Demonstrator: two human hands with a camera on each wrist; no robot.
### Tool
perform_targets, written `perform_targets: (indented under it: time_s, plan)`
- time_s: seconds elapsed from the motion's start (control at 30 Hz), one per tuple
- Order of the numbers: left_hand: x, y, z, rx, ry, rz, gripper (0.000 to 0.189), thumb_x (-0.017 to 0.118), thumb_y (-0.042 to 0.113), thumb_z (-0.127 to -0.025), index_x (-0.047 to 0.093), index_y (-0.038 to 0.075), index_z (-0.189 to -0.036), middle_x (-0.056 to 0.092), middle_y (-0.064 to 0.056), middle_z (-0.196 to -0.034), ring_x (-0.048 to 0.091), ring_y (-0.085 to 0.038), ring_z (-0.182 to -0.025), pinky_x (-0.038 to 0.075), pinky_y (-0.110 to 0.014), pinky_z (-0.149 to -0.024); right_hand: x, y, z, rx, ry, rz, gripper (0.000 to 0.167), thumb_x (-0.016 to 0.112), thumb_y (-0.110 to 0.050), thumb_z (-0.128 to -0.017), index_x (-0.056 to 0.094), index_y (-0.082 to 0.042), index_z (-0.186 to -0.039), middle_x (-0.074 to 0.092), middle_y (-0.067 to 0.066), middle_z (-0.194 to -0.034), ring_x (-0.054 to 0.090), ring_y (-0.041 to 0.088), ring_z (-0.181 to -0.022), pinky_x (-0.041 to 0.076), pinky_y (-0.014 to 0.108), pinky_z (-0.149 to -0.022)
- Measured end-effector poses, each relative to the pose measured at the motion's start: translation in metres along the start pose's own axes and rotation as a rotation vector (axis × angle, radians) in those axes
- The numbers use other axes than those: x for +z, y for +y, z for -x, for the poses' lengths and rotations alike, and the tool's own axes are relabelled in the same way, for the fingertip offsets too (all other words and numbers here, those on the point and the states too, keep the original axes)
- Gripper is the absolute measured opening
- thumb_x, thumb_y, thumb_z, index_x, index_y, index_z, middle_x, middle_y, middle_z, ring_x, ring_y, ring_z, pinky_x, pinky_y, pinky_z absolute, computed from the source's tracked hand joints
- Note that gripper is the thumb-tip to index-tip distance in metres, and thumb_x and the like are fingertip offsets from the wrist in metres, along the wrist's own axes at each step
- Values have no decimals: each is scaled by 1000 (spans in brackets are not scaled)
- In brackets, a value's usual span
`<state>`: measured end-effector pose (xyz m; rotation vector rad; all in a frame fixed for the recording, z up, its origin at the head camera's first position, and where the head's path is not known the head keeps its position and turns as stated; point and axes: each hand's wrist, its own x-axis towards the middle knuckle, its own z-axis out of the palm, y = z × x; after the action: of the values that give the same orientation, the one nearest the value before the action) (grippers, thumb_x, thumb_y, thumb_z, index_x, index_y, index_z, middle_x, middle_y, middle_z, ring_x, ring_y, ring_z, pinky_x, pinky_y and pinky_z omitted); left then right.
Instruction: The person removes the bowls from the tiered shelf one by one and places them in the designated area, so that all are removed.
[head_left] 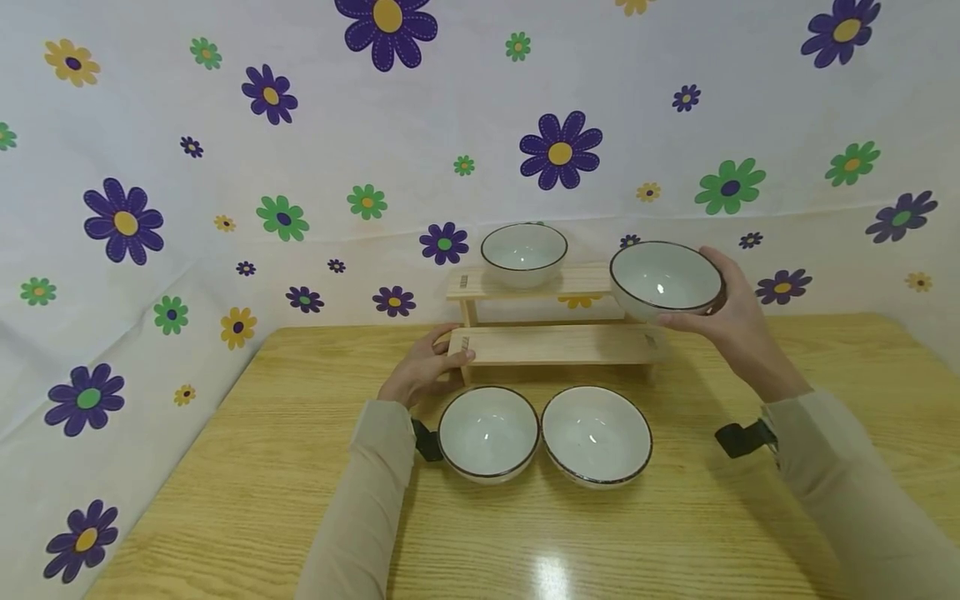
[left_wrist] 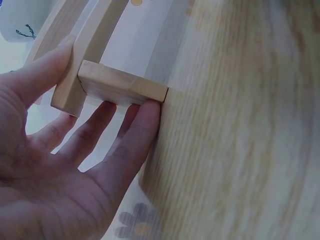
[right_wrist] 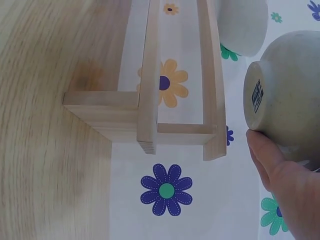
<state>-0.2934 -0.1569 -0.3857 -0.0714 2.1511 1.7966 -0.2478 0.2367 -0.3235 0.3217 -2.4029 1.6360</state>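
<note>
My right hand (head_left: 720, 308) grips a white bowl (head_left: 663, 279) with a dark rim by its right side. That bowl is in the air beside the upper tier of a two-step wooden rack (head_left: 555, 346); the right wrist view shows its foot with a blue stamp (right_wrist: 257, 96) apart from the rack. At the rack's left end my left hand (head_left: 429, 367) holds the lower step, thumb on top and fingers curled beneath, as the left wrist view shows. Another bowl (head_left: 525, 254) sits on the upper tier's left part.
Two more white bowls, a left one (head_left: 489, 435) and a right one (head_left: 597, 437), stand side by side on the wooden table (head_left: 262, 467) in front of the rack. Behind it hangs a flower-printed cloth (head_left: 420, 125).
</note>
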Motion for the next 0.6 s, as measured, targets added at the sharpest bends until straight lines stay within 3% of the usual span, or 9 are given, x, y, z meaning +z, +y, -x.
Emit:
perform_targets:
  time_s: [0.43,0.6]
  plan:
    - [1,1,2,4,-1,5,69,68,12,-101,34,19,-161,28,-19,-167,46,-38,-141,43,-56,-112,-8,1,17,0,-6,60,100,77,-2,-90,11,-5,-164,23,25,-159,35,38,-132,43,3,-85]
    - [0,1,2,6,3,-3,69,68,12,-101,34,19,-160,27,-20,-167,44,-39,-142,42,-57,-113,-10,2,22,-20,-4,53,100,77,1,-88,13,-5,-164,27,25,-156,38,28,-128,44,4,-85]
